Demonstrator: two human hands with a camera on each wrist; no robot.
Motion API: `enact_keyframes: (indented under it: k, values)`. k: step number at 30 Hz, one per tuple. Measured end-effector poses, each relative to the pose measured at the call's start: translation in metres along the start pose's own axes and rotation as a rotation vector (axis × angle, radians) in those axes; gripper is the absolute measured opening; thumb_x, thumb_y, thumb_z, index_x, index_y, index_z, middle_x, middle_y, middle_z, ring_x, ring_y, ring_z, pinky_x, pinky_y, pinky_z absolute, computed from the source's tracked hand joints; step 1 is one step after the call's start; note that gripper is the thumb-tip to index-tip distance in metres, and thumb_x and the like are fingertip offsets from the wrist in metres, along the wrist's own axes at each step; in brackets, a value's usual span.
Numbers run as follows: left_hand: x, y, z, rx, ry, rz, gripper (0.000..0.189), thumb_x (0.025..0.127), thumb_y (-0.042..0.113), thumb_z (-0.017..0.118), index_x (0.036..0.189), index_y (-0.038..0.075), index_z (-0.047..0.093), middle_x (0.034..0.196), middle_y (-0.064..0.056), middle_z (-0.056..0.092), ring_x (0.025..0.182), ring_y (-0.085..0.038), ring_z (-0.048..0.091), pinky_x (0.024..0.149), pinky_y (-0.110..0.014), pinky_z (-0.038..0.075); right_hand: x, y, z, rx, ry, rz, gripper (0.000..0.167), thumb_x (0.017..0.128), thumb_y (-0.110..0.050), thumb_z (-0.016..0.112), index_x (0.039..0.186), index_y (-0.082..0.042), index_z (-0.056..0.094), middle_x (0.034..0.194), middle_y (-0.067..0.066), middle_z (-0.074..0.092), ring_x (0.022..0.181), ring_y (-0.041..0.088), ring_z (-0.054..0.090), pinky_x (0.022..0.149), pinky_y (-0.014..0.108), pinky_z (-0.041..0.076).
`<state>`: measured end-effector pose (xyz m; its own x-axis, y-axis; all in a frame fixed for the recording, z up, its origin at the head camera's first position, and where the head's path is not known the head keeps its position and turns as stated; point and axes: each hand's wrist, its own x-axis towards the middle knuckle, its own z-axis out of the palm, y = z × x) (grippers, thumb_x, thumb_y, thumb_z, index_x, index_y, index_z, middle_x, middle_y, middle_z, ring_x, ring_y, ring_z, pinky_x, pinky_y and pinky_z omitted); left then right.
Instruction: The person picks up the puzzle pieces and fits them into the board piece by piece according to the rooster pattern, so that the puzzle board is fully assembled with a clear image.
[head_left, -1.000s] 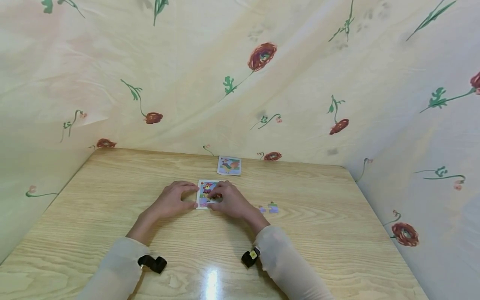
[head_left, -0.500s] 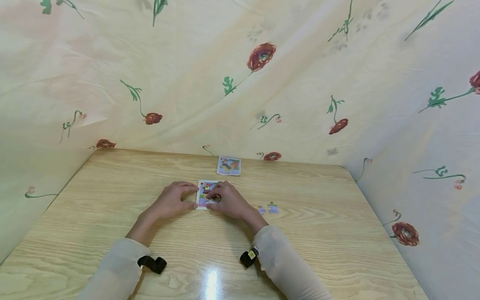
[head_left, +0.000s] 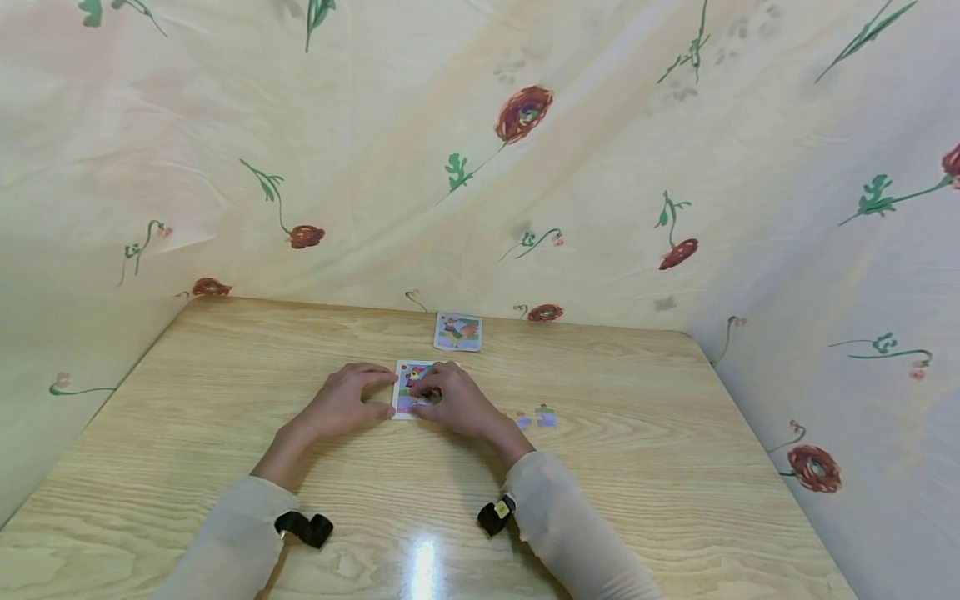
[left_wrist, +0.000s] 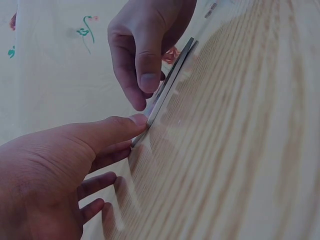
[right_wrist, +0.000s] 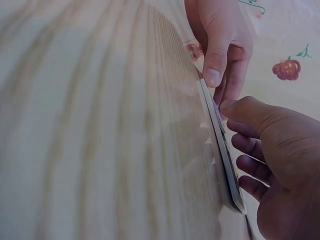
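A square jigsaw puzzle board (head_left: 401, 400) with a white rim and a colorful cartoon picture lies flat on the table. My left hand (head_left: 348, 400) touches its left edge, thumb near the lower corner and forefinger higher up. From the right, my right hand (head_left: 461, 402) reaches over the board, covering its right part. Its thumb and forefinger pinch a small puzzle piece low against the picture; the piece is mostly hidden. In the right wrist view the board (right_wrist: 220, 145) appears edge-on beside the right fingers (right_wrist: 250, 145). Two loose purple-and-green puzzle pieces (head_left: 547, 415) lie near the right forearm.
A square picture card (head_left: 458, 332) showing a bird lies behind the board, near the back edge of the wooden table (head_left: 637, 500). Flowered cloth (head_left: 375, 167) hangs around the table's back and sides. Black wrist cameras (head_left: 495, 517) are strapped to both sleeves.
The right thumb and forefinger have shifted slightly to the left over the board. My left hand and the loose pieces have stayed where they were.
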<state>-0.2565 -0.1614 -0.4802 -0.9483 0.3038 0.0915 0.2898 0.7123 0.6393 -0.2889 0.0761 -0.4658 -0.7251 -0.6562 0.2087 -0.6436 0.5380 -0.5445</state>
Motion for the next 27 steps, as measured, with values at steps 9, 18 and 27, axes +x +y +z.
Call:
enact_keyframes:
  k: [9,18,27]
  values:
    - [0.0004,-0.0011,-0.0005,0.002,-0.006,0.002,0.054,0.092,0.033,0.075,0.142,0.017,0.064,0.154,-0.012,0.053,0.148,-0.041,0.039,0.118,-0.073,0.025,0.0036,0.0002,0.0047,-0.027,-0.008,0.030,0.023,0.091,-0.020,0.080,0.110,-0.009,0.081,0.107,0.005,0.073,0.099,0.017,0.056,0.083,0.027,0.046]
    - [0.0000,-0.0005,-0.0012,-0.002,-0.011,-0.006,0.054,0.092,0.032,0.075,0.142,0.017,0.064,0.154,-0.012,0.053,0.149,-0.041,0.039,0.119,-0.073,0.025,0.0040,-0.0013,0.0056,-0.070,-0.013,0.029,0.023,0.091,-0.023,0.080,0.111,-0.011,0.081,0.109,0.004,0.073,0.100,0.018,0.057,0.086,0.028,0.046]
    - [-0.0006,0.0008,-0.0018,-0.005,-0.015,0.000,0.054,0.092,0.032,0.075,0.142,0.017,0.064,0.154,-0.011,0.054,0.148,-0.040,0.040,0.118,-0.073,0.026,0.0030,-0.0019,0.0045,-0.082,-0.032,0.045,0.025,0.092,-0.026,0.079,0.113,-0.013,0.080,0.112,0.003,0.071,0.103,0.018,0.057,0.092,0.035,0.043]
